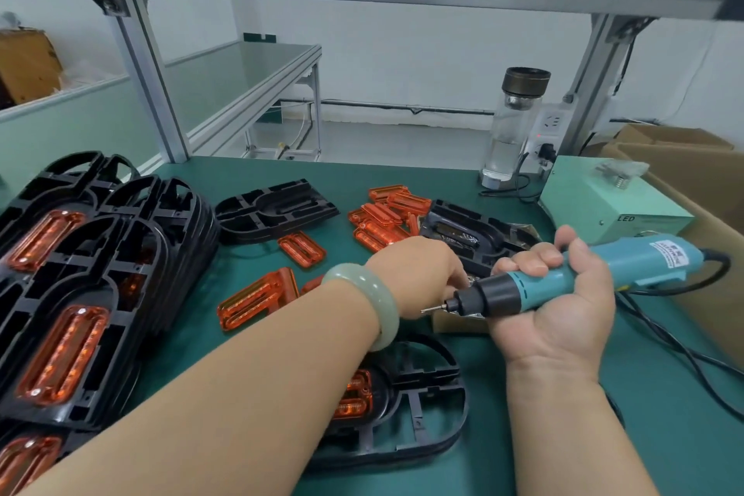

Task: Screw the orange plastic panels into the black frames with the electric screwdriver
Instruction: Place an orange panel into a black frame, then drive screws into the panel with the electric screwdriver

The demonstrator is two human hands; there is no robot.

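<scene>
Loading the bit [432,309].
Right hand [563,314] grips screwdriver [652,256]; left hand [418,270] fingers hidden, grip unclear. Hold tip steady, close by.

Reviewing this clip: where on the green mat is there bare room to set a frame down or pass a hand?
Bare mat runs along the far edge, between the empty black frame and the glass bottle. Another patch lies near right, between the near frame and the screwdriver cable. Crowded: the stacked frames at left, loose orange panels mid-table.
</scene>
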